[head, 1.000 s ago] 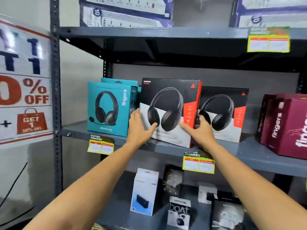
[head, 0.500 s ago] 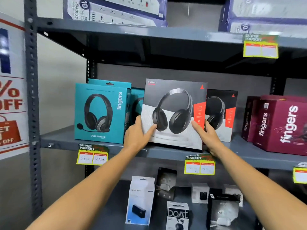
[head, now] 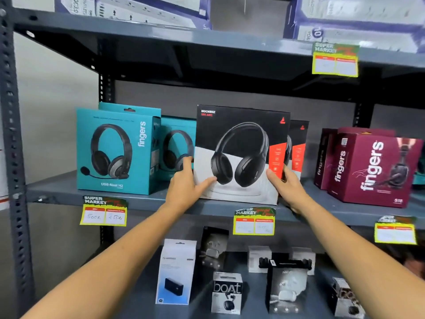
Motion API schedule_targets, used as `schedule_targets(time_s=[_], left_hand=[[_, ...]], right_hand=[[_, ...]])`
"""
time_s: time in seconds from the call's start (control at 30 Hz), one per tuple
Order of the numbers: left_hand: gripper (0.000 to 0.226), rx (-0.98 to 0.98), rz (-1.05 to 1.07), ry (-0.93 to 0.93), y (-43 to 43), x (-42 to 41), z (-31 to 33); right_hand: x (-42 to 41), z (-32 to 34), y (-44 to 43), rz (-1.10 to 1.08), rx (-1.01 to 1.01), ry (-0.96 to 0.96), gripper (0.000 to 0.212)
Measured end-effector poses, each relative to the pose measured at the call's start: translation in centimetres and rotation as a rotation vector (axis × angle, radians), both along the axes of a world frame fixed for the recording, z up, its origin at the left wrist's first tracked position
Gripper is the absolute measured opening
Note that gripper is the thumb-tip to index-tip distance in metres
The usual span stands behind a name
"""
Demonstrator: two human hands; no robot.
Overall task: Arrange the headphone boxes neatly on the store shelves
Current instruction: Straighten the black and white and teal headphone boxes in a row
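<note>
A black-and-white headphone box (head: pixel 241 134) with an orange stripe stands upright on the middle grey shelf (head: pixel 57 189), facing me. My left hand (head: pixel 186 187) grips its lower left edge, thumb on the front. My right hand (head: pixel 285 183) grips its lower right edge. A second box of the same kind (head: pixel 297 146) stands behind it, mostly hidden. Two teal headphone boxes (head: pixel 117 148) stand to the left, one (head: pixel 177 146) set further back. Maroon headphone boxes (head: pixel 372 166) stand at the right.
Yellow price tags (head: pixel 103 214) hang from the shelf edge. The lower shelf holds several small earbud and power-bank boxes (head: pixel 226 292). White and purple boxes (head: pixel 358 17) fill the top shelf. A perforated steel upright (head: pixel 11 157) bounds the left side.
The box has been turned from angled to facing front and now covers most of the matching box behind it. Both hands stayed on its lower edges. The view moved closer and to the right.
</note>
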State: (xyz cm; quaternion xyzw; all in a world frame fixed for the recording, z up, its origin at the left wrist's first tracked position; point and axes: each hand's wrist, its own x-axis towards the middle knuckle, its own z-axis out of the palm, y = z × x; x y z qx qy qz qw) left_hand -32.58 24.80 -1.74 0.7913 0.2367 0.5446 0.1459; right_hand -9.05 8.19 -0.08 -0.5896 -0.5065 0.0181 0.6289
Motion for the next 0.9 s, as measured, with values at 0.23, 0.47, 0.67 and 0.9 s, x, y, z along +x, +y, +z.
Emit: schedule_targets(time_s=[0.23, 0.47, 0.67, 0.9], left_hand=[[0.069, -0.049, -0.144, 0.003, -5.0, 7.7, 1.7], [0.062, -0.091, -0.136, 0.080, -7.4, 13.0, 1.6], [0.058, -0.074, -0.092, 0.093, -6.7, 13.6, 1.2], [0.057, -0.066, -0.045, -0.015, -7.4, 13.0, 0.6]], right_hand=[[6.0, 0.6, -5.0, -0.129, 0.091, 0.036, 0.021], [10.2, 0.3, -7.9, -0.157, 0.019, 0.005, 0.042], [11.7, 0.0, -7.7, -0.047, -0.015, 0.081, 0.048], [10.9, -0.7, -8.0, -0.407, 0.138, -0.078, 0.057]])
